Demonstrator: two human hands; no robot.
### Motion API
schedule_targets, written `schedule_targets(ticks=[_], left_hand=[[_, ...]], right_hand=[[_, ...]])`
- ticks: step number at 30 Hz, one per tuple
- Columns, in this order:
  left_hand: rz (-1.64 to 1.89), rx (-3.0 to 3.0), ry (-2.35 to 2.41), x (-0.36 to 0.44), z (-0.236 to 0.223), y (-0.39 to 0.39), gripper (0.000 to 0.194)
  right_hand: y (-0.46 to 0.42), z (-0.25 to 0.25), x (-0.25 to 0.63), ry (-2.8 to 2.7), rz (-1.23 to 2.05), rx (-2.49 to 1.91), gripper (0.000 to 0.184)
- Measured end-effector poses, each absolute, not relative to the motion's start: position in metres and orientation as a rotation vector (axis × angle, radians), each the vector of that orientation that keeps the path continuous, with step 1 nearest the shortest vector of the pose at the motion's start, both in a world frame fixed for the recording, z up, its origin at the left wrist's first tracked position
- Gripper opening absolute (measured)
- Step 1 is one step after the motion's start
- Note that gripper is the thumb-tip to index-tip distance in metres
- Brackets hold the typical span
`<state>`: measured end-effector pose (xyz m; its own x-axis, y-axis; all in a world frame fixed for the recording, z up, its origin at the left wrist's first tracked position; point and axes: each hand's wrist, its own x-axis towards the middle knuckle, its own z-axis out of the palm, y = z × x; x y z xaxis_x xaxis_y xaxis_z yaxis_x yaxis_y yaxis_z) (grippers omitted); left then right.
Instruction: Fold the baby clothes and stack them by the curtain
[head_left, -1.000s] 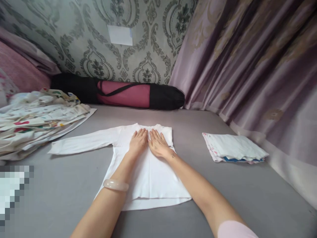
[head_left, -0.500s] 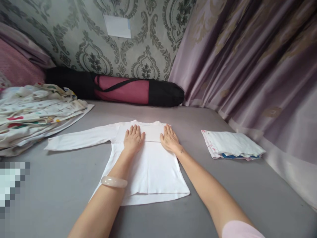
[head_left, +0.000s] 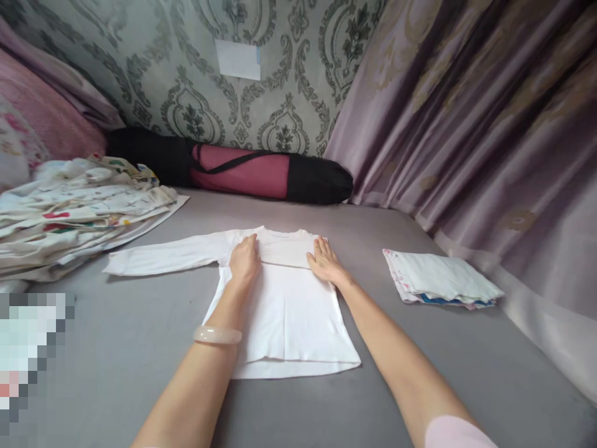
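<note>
A white long-sleeved shirt [head_left: 284,311] lies flat with its neckline away from me and its hem towards me. One sleeve [head_left: 163,256] stretches out to the left, while the other is folded across the upper chest. My left hand [head_left: 245,258] rests on the left chest by the shoulder, tipped onto its side, fingers stretched and holding nothing. On the right shoulder edge lies my right hand [head_left: 325,260], flat and open with the fingers extended, at the fold of the sleeve. A pale bangle [head_left: 217,335] circles my left forearm.
The grey sheet [head_left: 153,336] spreads beneath everything. Rumpled patterned cloth [head_left: 84,205] is heaped at left, and folded clothes [head_left: 448,277] form a small stack at right. A long black and maroon bag [head_left: 242,174] lies against the wall, beside purple curtains [head_left: 448,124].
My left hand has tipped from lying flat onto its side and shifted slightly outward on the shirt. The right hand keeps its place at the shoulder. The camera view has shifted slightly.
</note>
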<state>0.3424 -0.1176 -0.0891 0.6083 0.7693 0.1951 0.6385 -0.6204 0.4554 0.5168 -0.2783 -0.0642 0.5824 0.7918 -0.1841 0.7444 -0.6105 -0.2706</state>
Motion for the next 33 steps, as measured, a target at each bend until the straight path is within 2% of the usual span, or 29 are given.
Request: schedule_targets(ticks=[2,7,13,20,29,33], left_hand=[[0.587,2.437,1.162,0.342,-0.086,-0.116,0.053],[0.685,2.456,1.206,0.348,-0.076,-0.12,0.04],[0.591,2.597,1.249,0.349,-0.08,-0.126,0.042],[0.646,2.561,1.195,0.348,-0.09,-0.119,0.031],[0.706,2.334,1.163,0.348,-0.094,-0.108,0.043],[0.749,2.243,1.156,0.349,-0.094,-0.102,0.048]], right_hand=[[-0.283,-0.052,0.531,-1.217,0.49,-2.545,0.062],[-0.296,-0.039,0.556,-0.881,0.246,-2.537,0.062],[-0.276,-0.064,0.53,-1.122,0.236,-2.603,0.063],[-0.257,-0.086,0.514,-1.192,0.127,-2.715,0.069],[-0.262,-0.077,0.516,-1.213,0.193,-2.745,0.069],[-0.255,-0.064,0.499,-1.288,0.081,-2.738,0.064]])
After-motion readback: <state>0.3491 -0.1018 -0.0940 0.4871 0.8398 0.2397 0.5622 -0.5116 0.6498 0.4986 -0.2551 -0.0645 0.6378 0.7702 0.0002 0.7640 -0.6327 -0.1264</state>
